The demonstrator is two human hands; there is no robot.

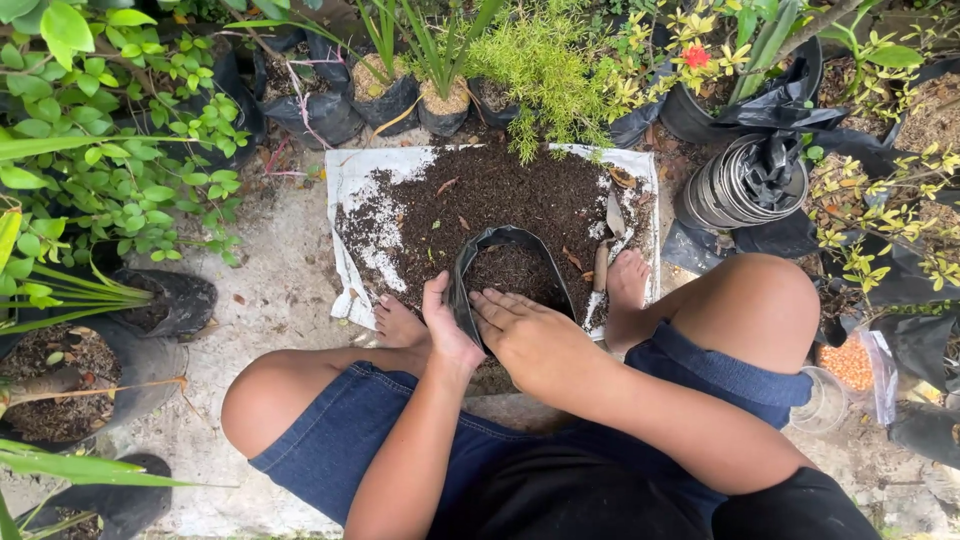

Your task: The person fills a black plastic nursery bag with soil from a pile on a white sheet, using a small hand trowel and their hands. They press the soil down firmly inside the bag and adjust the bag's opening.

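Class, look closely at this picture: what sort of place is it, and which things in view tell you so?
Probably a garden or small plant nursery: potted plants in black bags, a soil heap on a white sheet, and a stack of empty black grow bags.

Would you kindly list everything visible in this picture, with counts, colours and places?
grow bag: one, black, filled with soil, centre, between the feet
soil heap: one, dark brown, on the sheet
sheet: one, white, on the concrete ground
trowel: one, wooden handle, right edge of the sheet, beside the right foot
stack of grow bags: one, black, upper right
potted plants: several, green, along the top and left
red flower: one, top right
orange pellets: one clear bag, right edge
shorts: blue
feet: two, bare, on the sheet
left hand: fingers on the bag's rim
right hand: flat at the bag's near rim
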